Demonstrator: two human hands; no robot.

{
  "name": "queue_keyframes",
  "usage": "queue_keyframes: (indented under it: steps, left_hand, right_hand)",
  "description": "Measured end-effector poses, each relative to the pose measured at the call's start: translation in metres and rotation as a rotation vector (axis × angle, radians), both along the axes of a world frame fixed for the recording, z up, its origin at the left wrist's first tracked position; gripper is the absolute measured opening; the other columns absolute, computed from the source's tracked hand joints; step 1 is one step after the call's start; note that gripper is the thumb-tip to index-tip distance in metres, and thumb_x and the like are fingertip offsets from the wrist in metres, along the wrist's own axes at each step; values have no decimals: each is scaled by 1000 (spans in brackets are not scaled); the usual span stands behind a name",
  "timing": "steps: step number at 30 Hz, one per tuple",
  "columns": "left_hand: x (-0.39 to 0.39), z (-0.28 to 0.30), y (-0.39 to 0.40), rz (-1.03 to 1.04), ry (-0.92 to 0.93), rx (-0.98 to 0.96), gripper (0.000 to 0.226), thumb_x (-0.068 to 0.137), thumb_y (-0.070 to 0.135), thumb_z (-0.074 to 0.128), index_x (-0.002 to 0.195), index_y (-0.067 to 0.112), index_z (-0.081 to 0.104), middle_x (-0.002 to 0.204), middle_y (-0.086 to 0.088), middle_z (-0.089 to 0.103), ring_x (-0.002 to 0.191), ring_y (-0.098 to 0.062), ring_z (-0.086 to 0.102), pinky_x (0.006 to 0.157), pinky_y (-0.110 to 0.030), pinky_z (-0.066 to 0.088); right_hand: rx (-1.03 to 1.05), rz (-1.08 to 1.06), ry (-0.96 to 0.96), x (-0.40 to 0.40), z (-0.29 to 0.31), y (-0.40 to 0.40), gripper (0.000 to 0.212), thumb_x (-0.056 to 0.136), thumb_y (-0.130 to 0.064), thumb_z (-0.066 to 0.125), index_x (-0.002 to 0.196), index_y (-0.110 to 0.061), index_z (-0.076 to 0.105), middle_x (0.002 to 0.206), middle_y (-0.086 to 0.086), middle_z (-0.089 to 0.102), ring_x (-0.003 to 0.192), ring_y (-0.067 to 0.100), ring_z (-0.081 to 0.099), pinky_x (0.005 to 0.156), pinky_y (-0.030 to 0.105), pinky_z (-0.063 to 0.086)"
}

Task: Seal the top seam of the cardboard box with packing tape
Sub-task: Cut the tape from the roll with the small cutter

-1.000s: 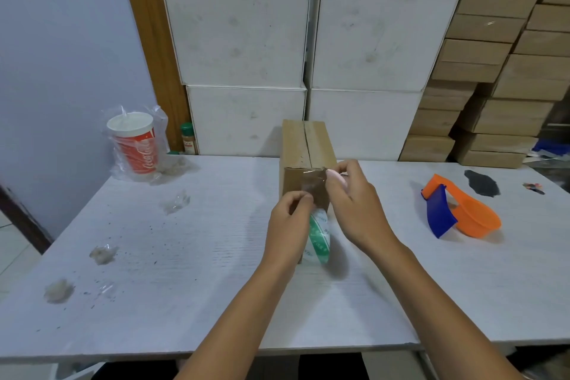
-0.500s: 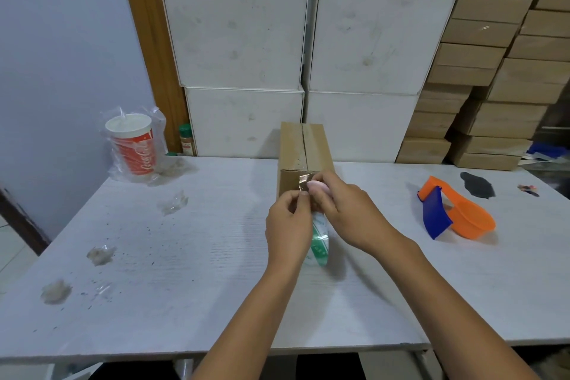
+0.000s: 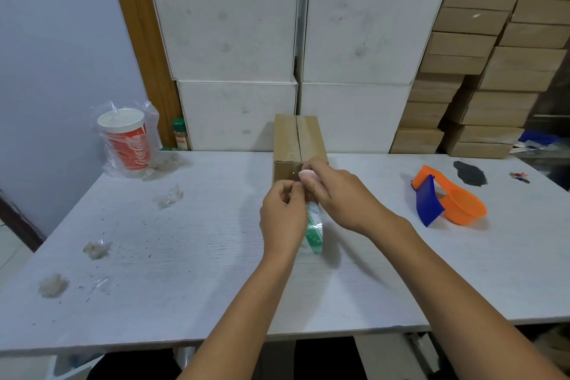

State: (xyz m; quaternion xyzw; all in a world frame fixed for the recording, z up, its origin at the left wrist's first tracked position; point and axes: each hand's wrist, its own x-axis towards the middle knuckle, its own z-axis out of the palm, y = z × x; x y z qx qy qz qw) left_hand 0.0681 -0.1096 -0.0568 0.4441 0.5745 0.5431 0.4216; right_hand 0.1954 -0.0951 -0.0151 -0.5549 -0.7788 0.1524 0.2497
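Box [image 3: 298,145] stands on the white table [image 3: 185,256] at about 12 o'clock from the person, its long axis pointing away, its top seam running straight back toward the stacked white cartons [image 3: 234,40]. A shiny strip of clear tape already lies on the near end of the top and folds down the near face.

Both forearms reach forward from 6 o'clock and converge at the near face of the box. The left hand [image 3: 282,216] is curled, knuckles toward the camera, thumb and forefinger pressed together on the tape end just below the box's top edge. The tape roll [image 3: 314,231], clear with a green-and-white core, hangs below between the two hands, partly hidden by the left one. The right hand [image 3: 336,194] comes in from 4 o'clock, fingers bent, gripping a small pale pink object [image 3: 309,176] against the front upper edge of the box; what that object is cannot be told.

At 10 o'clock a red cup [image 3: 128,140] sits in a clear bag. At 2 o'clock lies an orange and blue dispenser [image 3: 450,199].
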Motion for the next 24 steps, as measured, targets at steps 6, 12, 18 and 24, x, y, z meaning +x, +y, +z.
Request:
queue_keyframes:
  steps: [6,12,18,24]
  left_hand:
    - [1,1,-2,17,30,7,28,102,38,54,86,22,71,84,-1,78,86,-25,75,89,-57,60]
    - [1,0,-2,28,79,31,31,104,37,54,85,17,69,81,-6,75,81,-29,71,80,-54,58]
    - [2,-2,0,55,81,31,27,104,36,56,86,22,70,81,2,77,78,-20,71,79,-45,57]
    - [4,-4,0,71,118,40,26,104,33,55,86,23,70,82,3,77,82,-19,71,80,-45,56]
  right_hand:
    - [7,12,-20,-4,1,0,25,114,-44,40,116,-25,56,98,5,75,88,29,66,80,45,55]
    - [6,0,-70,-9,5,3,27,114,-44,40,115,-24,57,95,2,75,87,30,66,78,46,55]
    - [38,3,-160,-3,6,6,25,113,-45,39,111,-27,56,97,-3,76,87,29,66,78,46,56]
    - [69,-4,-236,-2,6,3,26,113,-43,38,113,-25,56,91,-4,70,85,32,65,76,46,55]
